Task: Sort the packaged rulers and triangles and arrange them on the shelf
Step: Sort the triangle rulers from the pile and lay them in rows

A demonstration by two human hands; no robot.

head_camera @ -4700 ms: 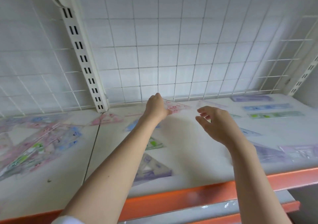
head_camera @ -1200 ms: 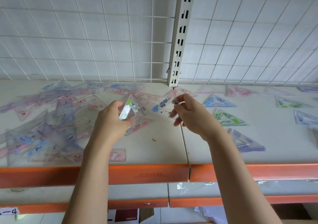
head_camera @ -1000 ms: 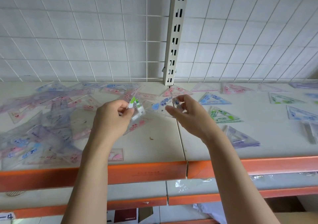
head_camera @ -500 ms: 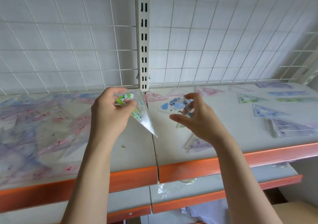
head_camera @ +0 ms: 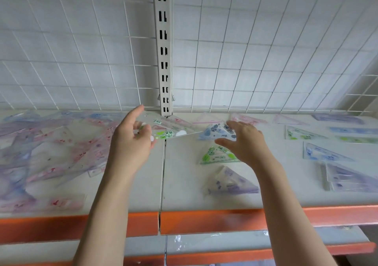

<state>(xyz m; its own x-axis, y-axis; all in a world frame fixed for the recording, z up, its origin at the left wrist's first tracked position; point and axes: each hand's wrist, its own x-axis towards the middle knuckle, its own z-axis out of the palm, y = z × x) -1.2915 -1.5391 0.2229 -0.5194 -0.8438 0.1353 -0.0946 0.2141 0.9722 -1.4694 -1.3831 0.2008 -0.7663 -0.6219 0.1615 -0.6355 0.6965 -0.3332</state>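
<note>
So I'm mid-sort: my left hand [head_camera: 131,141] pinches a green-print triangle [head_camera: 169,129] above the shelf [head_camera: 184,194], and my right hand [head_camera: 243,143], fingers spread, is on the blue one [head_camera: 214,132]. Next, I guess, green goes onto the green triangle pile [head_camera: 216,155], squared up.

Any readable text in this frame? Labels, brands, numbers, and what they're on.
No text reads clearly here.
Green triangle held in the left hand: printed marks, too blurred to read.
Blue triangle at the right hand: print blurred.
Green triangle on the shelf: print too small.
Pink and purple pile: red marks, unreadable.
</note>
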